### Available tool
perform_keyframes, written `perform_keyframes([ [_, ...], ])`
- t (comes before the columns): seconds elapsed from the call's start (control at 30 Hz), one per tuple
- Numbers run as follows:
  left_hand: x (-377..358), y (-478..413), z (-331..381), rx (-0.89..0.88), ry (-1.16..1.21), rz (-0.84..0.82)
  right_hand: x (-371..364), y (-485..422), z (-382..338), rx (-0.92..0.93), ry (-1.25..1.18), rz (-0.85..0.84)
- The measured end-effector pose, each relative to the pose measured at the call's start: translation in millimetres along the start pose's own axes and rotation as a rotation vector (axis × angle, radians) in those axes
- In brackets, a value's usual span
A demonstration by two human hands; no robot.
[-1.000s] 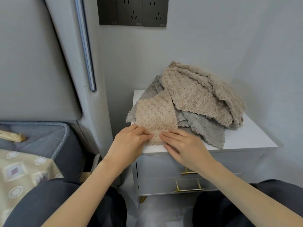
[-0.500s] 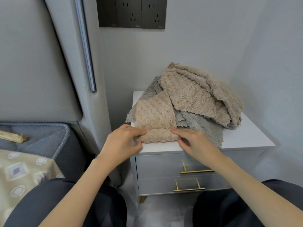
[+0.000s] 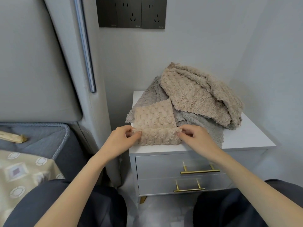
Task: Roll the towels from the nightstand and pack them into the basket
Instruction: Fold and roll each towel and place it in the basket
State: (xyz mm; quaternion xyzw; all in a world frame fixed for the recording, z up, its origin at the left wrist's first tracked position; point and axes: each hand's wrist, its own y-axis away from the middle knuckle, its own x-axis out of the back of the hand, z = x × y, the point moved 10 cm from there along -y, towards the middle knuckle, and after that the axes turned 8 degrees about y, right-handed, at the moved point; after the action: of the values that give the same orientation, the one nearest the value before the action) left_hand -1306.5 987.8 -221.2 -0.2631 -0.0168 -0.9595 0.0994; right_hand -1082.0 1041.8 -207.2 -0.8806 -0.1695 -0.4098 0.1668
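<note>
The left hand (image 3: 122,139) and right hand (image 3: 195,138) each pinch one end of the first turn at the near edge of a beige towel (image 3: 155,117). To roll it well, I judge both ends should turn together, tight and level. It lies at the front of the nightstand (image 3: 246,140), touching a heap (image 3: 196,99): one more beige towel, at least one grey, the exact count hidden. No basket shows

Two hands (image 3: 120,141) (image 3: 197,140), one nightstand (image 3: 246,136), two drawers (image 3: 159,164) (image 3: 155,185)
</note>
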Motion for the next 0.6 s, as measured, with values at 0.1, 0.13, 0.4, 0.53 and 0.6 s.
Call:
perform_keyframes([
  [0.1, 5.8, 1.3, -1.8, 0.031, -0.066, 0.072, -4.7, -0.7, 1.7, -0.041, -0.057, -0.007],
  [0.13, 8.5, 3.2, 0.5, 0.02, -0.116, 0.107, -5.3, -0.9, 2.3, -0.054, -0.065, 0.005],
  [0.4, 13.3, 19.1, 37.9, -0.268, -0.364, 0.29, 11.1, 6.4, -29.1, 0.058, 0.454, 0.334],
  [0.53, -2.4, 33.1, 68.4, -0.584, -0.433, 0.291, 3.2, 24.5, -70.7, 0.477, 0.553, 0.522],
  [0.6, -8.9, 36.9, 72.9, -0.654, -0.443, 0.287, -10.0, 34.6, -84.7, 0.649, 0.586, 0.546],
])
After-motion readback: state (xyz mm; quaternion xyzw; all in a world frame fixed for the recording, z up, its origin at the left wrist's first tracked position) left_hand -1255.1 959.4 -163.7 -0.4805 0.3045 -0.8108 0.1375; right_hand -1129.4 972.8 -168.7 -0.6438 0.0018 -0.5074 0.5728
